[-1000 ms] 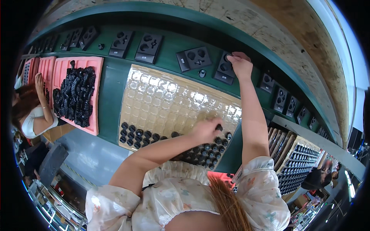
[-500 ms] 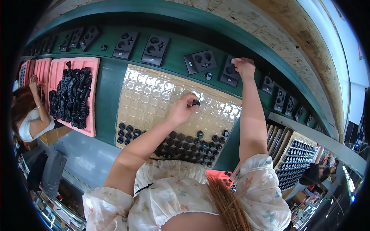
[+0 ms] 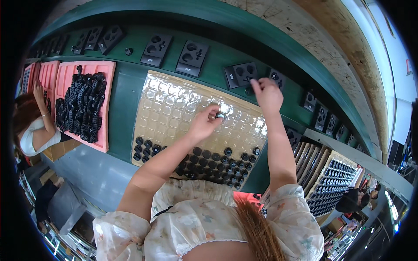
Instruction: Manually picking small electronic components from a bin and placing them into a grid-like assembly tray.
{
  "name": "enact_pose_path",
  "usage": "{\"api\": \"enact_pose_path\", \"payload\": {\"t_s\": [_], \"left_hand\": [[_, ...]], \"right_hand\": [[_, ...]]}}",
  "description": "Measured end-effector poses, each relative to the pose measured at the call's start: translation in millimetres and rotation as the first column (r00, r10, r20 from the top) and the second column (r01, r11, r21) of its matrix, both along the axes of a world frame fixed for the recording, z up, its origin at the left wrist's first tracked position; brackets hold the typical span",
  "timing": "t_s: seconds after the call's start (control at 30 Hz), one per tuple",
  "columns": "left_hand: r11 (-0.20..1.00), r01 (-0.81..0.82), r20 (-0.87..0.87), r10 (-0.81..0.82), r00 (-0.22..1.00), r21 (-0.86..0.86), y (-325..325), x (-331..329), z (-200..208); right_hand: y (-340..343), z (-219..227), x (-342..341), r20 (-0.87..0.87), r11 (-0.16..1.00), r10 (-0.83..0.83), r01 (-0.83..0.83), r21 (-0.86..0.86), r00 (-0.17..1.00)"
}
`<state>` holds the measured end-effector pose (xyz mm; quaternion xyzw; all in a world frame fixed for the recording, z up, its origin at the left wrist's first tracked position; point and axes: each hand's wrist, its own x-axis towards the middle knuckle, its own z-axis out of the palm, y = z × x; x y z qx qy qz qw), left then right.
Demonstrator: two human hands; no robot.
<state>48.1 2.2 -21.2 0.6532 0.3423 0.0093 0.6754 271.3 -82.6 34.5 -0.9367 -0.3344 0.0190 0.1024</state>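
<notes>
My left hand [image 3: 205, 124] is closed in a pinch on a small black cylindrical part [image 3: 220, 116] with a pale end. It hovers over a clear plastic tray [image 3: 163, 93] of square pockets, whose near rows hold several similar black parts [image 3: 211, 165]. Farther right, my right hand [image 3: 268, 96] is smeared by motion. Its fingertips are beside a tilted black block [image 3: 242, 75] with round recesses and close to a loose black part [image 3: 249, 90]; whether they grip anything is unclear. Partly behind this hand is another black block [image 3: 276, 77] with a dark piece in a recess.
More black blocks [image 3: 191, 57] line the green bench [image 3: 124, 98] along its far side. To the left lies a pink tray [image 3: 109, 108] heaped with black parts, and a co-worker [image 3: 37, 124] is beyond. Filled trays [image 3: 333, 180] stand stacked at the right.
My right hand has drawn back from the right-hand block and moved left and nearer, toward the loose part. My left hand stays in place, its part turned to show a pale end.
</notes>
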Motion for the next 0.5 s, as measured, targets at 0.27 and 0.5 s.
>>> {"api": "enact_pose_path", "payload": {"t_s": [0.27,0.5], "left_hand": [[0.992,-0.041,0.100,0.053,0.994,-0.117,39.7,100.0,21.8],[0.958,0.249,-0.087,-0.262,0.961,-0.139,56.7,129.1,7.3]], "right_hand": [[-30.9,-35.3,6.3,-0.202,0.999,0.040,-0.047,-0.028,0.978],[-51.0,-21.3,5.3,-0.183,0.958,-0.086,0.132,0.256,0.979]]}}
